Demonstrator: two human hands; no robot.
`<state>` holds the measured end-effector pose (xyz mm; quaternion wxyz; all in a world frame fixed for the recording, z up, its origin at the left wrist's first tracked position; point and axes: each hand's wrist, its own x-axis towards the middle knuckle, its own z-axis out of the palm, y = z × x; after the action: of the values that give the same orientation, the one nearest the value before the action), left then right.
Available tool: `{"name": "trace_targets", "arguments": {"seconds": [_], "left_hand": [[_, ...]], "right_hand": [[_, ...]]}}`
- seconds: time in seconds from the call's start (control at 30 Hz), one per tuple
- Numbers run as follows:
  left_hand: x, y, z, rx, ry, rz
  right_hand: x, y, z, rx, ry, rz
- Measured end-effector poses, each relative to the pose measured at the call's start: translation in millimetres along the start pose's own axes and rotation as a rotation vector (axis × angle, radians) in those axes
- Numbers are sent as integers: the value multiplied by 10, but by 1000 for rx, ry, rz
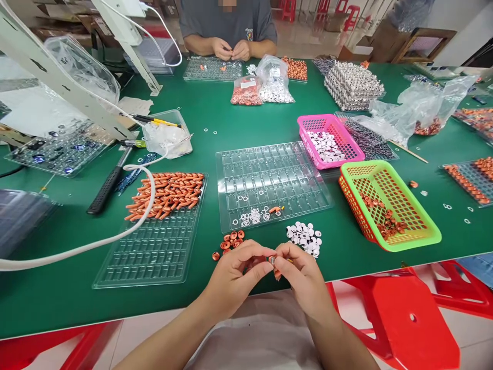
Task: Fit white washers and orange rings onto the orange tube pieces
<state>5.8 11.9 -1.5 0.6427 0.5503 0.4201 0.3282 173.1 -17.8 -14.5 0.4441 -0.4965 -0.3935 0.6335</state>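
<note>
Both my hands meet at the table's front edge, pinching one small orange part (272, 260) between thumbs and fingertips. My left hand (234, 277) is closed on its left side, my right hand (302, 275) on its right. Fingers cover most of the part. Just beyond my left hand lie several orange cup-shaped pieces (232, 240). White discs (304, 237) with dark marks are heaped beyond my right hand. Farther back is a clear moulded tray (269, 180) with loose white rings (254, 217) and an orange piece (275, 209) on it.
At left, a clear tray (154, 252) holds rows of orange parts (169, 192) under a white cable (127, 234); a hammer (111, 180) lies beside it. Right are a pink basket (327, 163) and a green basket (412, 246). A co-worker (229, 31) sits opposite. A red stool (412, 318) stands right.
</note>
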Motion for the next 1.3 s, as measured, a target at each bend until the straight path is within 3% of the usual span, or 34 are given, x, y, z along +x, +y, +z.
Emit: {"name": "trace_targets", "arguments": {"seconds": [0.23,0.43,0.63,0.77,0.9,1.1,1.3], "left_hand": [[13,12,28,-228,17,-36],[10,16,51,-211,20,-66],[-3,40,35,43,30,111],[-26,94,18,250,17,285],[-53,192,37,416,-1,410],[-92,279,66,599,-5,478],[-105,246,82,616,33,527]], "right_hand": [[-29,-139,46,33,-12,20],[-36,-164,45,32,-5,2],[-27,-114,1,56,-48,15],[-14,-32,-22,248,-190,-23],[4,67,-2,414,-234,-61],[27,190,9,446,-222,48],[36,293,15,421,-203,88]]}}
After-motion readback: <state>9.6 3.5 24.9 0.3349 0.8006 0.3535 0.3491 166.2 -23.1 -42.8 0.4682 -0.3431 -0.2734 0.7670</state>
